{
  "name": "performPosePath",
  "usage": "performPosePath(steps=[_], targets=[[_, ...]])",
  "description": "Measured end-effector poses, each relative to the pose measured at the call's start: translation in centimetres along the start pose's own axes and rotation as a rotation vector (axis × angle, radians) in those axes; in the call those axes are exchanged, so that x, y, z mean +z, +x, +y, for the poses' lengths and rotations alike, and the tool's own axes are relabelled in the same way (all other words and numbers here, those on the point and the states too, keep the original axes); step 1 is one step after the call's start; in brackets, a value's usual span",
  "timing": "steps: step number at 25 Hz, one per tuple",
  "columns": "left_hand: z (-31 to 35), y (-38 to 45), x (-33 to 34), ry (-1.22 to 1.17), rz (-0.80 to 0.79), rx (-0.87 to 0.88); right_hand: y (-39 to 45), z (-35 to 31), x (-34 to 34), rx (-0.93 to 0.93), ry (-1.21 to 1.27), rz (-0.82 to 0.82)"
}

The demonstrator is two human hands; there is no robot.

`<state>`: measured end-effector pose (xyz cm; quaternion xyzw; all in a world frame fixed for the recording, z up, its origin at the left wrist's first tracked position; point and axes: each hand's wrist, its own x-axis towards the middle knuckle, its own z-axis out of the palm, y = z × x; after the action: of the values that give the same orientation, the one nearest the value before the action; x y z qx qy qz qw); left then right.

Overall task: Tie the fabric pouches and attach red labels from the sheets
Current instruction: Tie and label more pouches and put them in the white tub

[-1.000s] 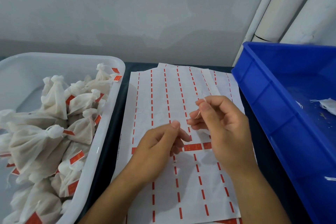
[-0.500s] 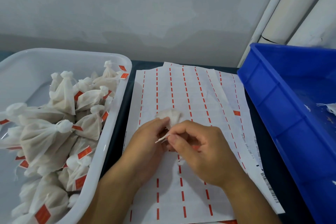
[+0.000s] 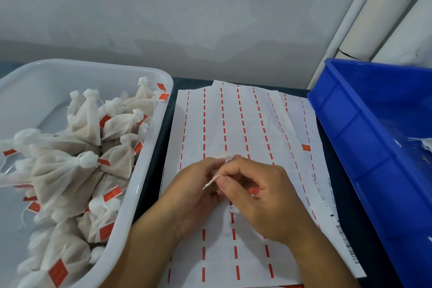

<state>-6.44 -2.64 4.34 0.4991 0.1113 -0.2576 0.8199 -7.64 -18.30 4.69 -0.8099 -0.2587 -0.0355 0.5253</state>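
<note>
A pouch is gripped between both hands, left and right, its string pinched, pointing near-left.

- The label sheets in the middle are white, ruled with columns of short red dashes; one red label sits at the right.
- The tied pouches at the left are off-white gauzy fabric, each with a small red tag.
- The tray holding them is translucent white.
- The bin at the right is bright blue.
- The string between the hands is white.
- The far wall is pale grey.
</note>
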Motion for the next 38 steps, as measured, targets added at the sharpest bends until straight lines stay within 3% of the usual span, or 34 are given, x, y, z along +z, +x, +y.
performPosePath(steps=[7,10,14,16,18,25,30,34,38], targets=[[1.1,-0.5,0.4,-0.307,0.013,0.030,-0.2,-0.1,-0.7,0.077,0.017,-0.014],[1.1,-0.6,0.2,-0.257,0.014,0.114,0.0,0.5,-1.3,0.193,0.047,0.037],[-0.2,-0.5,-0.1,0.227,0.140,0.169,0.3,0.8,-1.7,0.307,0.126,0.146],[-0.5,-0.6,-0.1,0.550,0.213,0.140,0.3,0.9,-1.9,0.298,0.144,0.178],[-0.6,-0.6,-0.1,0.818,0.186,0.161,0.3,1.0,-2.2,0.249,0.177,0.201],[-1.7,-0.5,0.1,1.290,0.087,0.607,-0.1,0.5,-2.0,0.048,-0.073,0.154],[-2.2,-0.8,0.4,1.233,-0.064,0.621,-0.3,0.9,-1.9,0.049,-0.038,-0.016],[-1.9,-1.0,0.8,1.104,-0.105,0.574,-0.1,1.2,-2.3,0.129,0.104,-0.027],[-1.4,-0.9,0.7,0.942,-0.075,0.459,0.0,1.5,-2.4,0.139,0.012,0.040]])
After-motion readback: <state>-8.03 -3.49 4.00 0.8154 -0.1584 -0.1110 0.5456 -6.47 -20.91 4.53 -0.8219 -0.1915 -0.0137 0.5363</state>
